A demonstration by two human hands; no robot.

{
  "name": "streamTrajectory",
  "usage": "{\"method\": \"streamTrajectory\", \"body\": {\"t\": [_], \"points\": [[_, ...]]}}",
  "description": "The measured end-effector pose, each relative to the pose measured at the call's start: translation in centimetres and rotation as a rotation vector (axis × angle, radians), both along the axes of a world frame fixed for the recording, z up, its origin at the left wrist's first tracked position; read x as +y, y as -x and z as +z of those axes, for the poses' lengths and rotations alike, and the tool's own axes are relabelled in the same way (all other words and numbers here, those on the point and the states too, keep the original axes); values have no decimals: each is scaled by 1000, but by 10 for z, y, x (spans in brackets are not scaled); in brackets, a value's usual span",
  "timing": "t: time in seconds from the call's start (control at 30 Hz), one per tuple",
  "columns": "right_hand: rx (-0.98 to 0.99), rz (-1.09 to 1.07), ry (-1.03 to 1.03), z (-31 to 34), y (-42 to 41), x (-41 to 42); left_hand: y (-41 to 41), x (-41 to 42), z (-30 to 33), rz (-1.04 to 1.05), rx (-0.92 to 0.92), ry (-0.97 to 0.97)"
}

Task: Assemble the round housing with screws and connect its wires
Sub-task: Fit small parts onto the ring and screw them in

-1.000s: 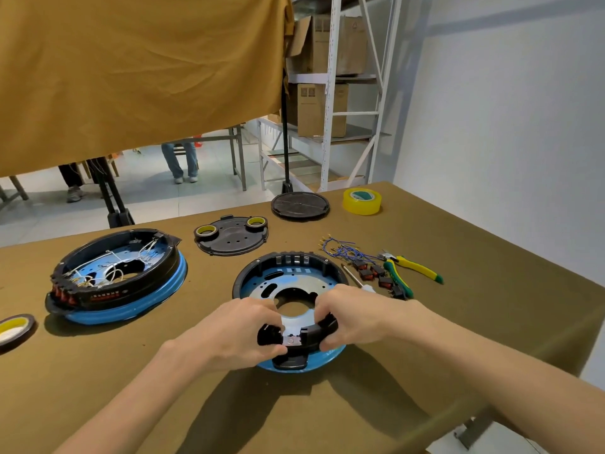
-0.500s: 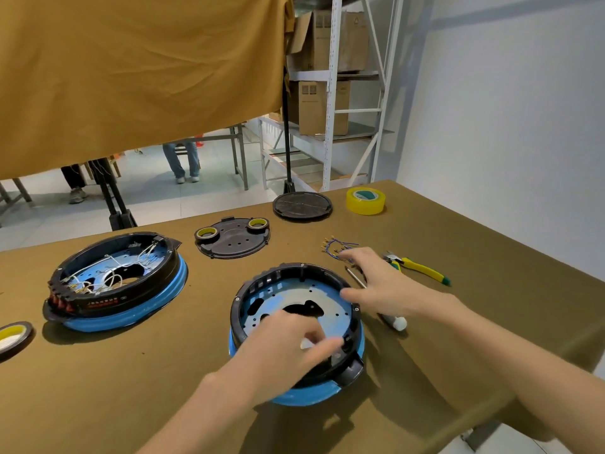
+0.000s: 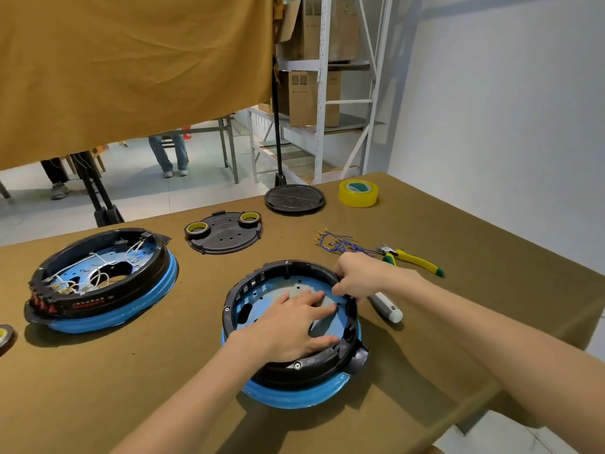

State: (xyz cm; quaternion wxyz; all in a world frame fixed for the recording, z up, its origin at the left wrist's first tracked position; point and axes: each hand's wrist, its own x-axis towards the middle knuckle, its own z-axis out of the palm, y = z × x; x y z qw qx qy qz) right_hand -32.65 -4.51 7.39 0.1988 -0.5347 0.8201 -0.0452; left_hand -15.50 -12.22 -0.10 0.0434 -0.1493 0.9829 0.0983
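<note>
The round black plastic housing on its blue base (image 3: 291, 326) is set near the front edge of the olive cloth-covered table (image 3: 491, 244). The left hand (image 3: 291, 326) is laid flat inside it, fingers spread and pressed on the grey-blue inner plate (image 3: 262, 294) — a hold best kept firm. The right hand (image 3: 357, 278) is curled over the far rim; what is pinched cannot be told. The white-handled screwdriver (image 3: 386, 306) and the blue wires (image 3: 340, 244) are left just beside — within reach, it seems.

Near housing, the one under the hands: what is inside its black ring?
Inside the near housing lies a blue plate with holes and an oval cutout. The left hand rests flat on it and hides its middle; the right hand covers the far-right rim.
</note>
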Motion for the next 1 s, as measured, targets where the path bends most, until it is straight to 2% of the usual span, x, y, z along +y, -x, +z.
{"method": "streamTrajectory", "body": {"t": [0.1, 0.17, 0.3, 0.5, 0.67, 0.77, 0.83, 0.9, 1.0], "points": [[117, -111, 39, -13, -12, 3, 0, -1, 0, -9, 18, 25], [158, -111, 38, -15, -16, 6, 2, -1, 0, -2, 17, 19], [148, -68, 24, -6, -13, 5, 4, 0, 0, 17, 14, 23], [174, -53, 123, -15, -11, 7, 6, 0, -2, 44, 23, 79], [130, -37, 72, -12, -9, 2, 2, 1, 0, 57, 23, 38], [78, 0, -35, -4, -3, -5, -3, -4, 9, 28, -6, 18], [34, 54, -88, 0, -1, -16, -10, -9, 14, 97, 19, 36], [9, 103, -12, -1, -6, -34, -17, -13, 17, 217, 25, 62], [-9, 149, 119, -12, -25, -57, -24, -15, 17, 314, -76, 49]]}}
